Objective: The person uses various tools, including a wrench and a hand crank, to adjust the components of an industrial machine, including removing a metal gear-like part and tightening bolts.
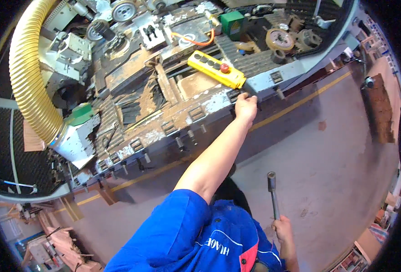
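My left hand (246,108) reaches out to the front edge of a big, dusty woodworking machine (164,113). Its fingers curl around a small dark part on that edge, just below a yellow pendant box (216,69) with dark buttons and one red button. Low beside my body, my right hand (283,226) holds a long metal socket wrench (272,192) by its handle, with the socket end pointing up over the floor. I wear a blue short-sleeved shirt (182,235).
A thick yellow ribbed hose (28,77) curves down the left of the machine to a grey hood. A green box (232,22) and an orange cable lie on top. A yellow line (300,102) crosses the concrete floor. Wood stacks (382,109) stand right; wooden parts lie lower left.
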The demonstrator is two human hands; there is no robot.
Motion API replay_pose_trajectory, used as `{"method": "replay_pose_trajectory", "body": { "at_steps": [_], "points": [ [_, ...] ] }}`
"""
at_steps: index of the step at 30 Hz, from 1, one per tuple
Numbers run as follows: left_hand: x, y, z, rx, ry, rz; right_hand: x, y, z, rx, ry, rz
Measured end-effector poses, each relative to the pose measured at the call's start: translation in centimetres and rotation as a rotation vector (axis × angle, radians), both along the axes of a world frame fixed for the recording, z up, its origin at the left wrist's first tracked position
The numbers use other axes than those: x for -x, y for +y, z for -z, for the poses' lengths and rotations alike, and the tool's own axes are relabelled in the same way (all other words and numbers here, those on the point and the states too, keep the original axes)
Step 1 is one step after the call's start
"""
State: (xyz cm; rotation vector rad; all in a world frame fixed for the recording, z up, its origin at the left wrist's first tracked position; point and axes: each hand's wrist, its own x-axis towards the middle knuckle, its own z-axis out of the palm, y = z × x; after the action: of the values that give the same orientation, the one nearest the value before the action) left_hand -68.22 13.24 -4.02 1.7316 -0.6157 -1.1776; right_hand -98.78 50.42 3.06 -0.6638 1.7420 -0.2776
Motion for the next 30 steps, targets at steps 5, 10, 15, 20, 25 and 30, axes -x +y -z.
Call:
{"method": "replay_pose_trajectory", "body": {
  "at_steps": [5,10,15,20,25,30],
  "points": [
    [-3.7,12.9,2.5,0.201,-0.086,0.265,2.2,-0.1,4.4,0.002,-0.014,-0.141],
    [-12.2,27.0,10.2,-0.379,0.032,-0.219,0.3,-2.6,3.7,-0.066,0.016,-0.284],
    [-18.9,26.6,13.6,-0.092,0.096,-0.299,-4.9,-5.5,0.7,-0.061,-0.062,-0.346],
    [-19.1,24.5,14.4,-0.023,0.517,-0.564,-5.8,-4.0,1.4,-0.112,-0.049,-0.405],
    [-16.7,22.4,12.3,0.203,1.195,-0.942,-7.4,-1.1,1.1,-0.086,-0.121,-0.312],
    [-22.1,22.4,13.7,-0.194,1.405,-0.892,-10.5,0.5,-0.4,-0.076,-0.081,-0.302]
  ]
}}
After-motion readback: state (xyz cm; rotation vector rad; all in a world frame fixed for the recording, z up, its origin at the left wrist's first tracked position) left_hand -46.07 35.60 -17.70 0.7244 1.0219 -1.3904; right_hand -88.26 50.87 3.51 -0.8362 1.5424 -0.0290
